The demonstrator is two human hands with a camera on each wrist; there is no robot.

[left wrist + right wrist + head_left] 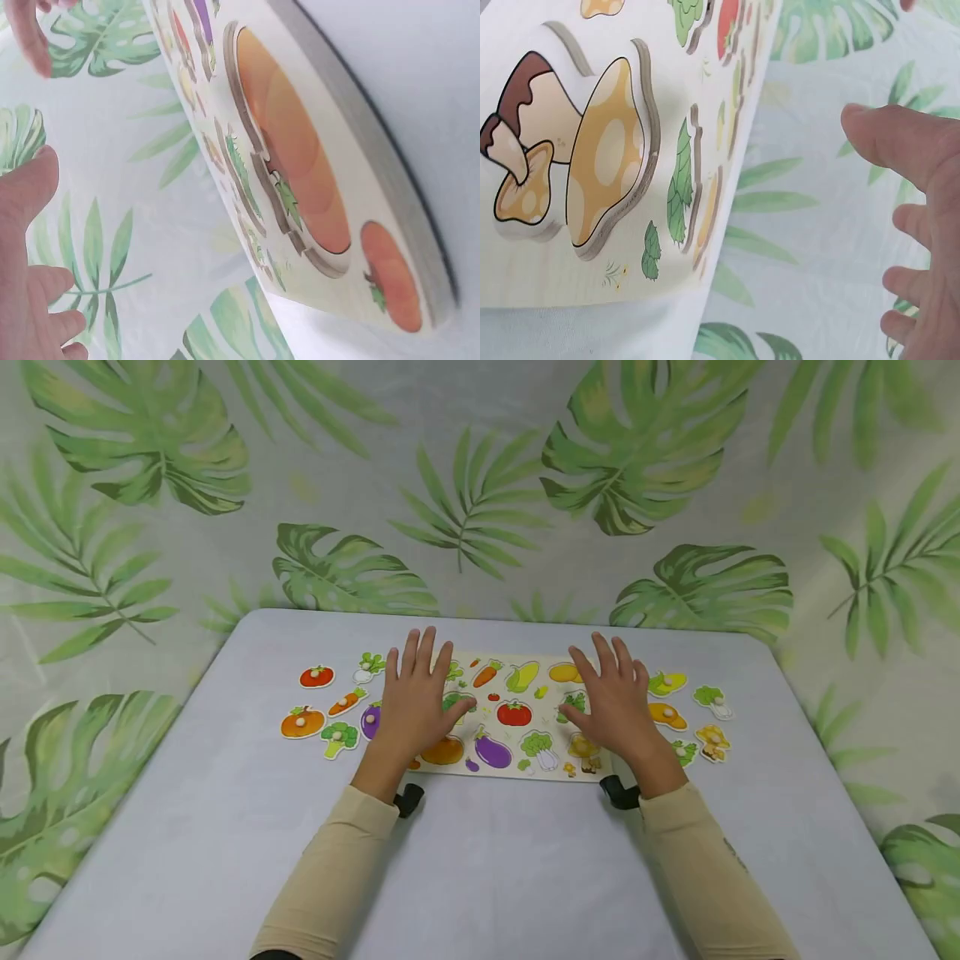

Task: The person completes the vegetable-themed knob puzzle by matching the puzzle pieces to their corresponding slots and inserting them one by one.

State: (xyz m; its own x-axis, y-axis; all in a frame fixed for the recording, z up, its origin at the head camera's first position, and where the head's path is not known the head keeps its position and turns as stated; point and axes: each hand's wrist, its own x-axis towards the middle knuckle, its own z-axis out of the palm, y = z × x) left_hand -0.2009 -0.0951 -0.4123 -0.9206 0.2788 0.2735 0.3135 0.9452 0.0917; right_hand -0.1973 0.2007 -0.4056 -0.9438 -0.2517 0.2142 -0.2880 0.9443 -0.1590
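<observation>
A wooden vegetable puzzle board (480, 766) lies on the table, its cut-out recesses printed with matching pictures. Over its left part hovers my left hand (417, 703), fingers straight and spread, holding nothing. My right hand (617, 706) is likewise spread above the right part. In the left wrist view the pumpkin recess (292, 142) shows close up, the left thumb (34, 187) apart from the board. The right wrist view shows the mushroom recess (604, 157) and the right thumb (889, 135), also away from the board. Both hands partly hide the board.
Left of the board lie knobbed pieces: tomato (317, 677), white radish (368, 668), carrot (348, 702), pumpkin (303, 722), broccoli (340, 738) and a partly hidden eggplant (370, 720). On the right are corn (667, 683), potato (667, 716), bok choy (712, 701), mushroom (712, 742) and a leafy green piece (684, 752).
</observation>
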